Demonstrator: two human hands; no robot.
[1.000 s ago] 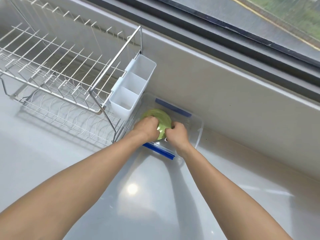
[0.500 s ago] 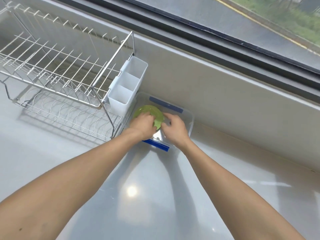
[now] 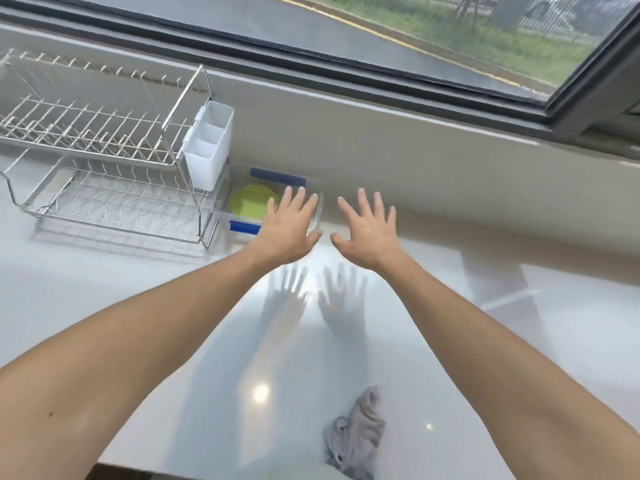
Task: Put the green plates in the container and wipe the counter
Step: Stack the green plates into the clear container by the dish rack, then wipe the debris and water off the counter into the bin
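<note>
Green plates (image 3: 250,205) lie stacked inside a clear container with blue clips (image 3: 277,176) against the back wall, beside the dish rack. My left hand (image 3: 288,229) hovers palm-down over the container's right part, fingers spread, holding nothing. To the right of the container my right hand (image 3: 366,233) is raised above the white counter (image 3: 194,344), fingers also spread and empty. A crumpled grey cloth (image 3: 356,438) lies on the counter near its front edge, well below both hands.
A two-tier wire dish rack (image 3: 100,157) fills the left, with a white cutlery holder (image 3: 209,147) hung on its right end next to the container. A wall and window sill (image 3: 415,133) run along the back.
Both hands have let go of the green plates, lifted out of the container and spread apart. The view has pulled back, bringing the grey cloth into sight.
</note>
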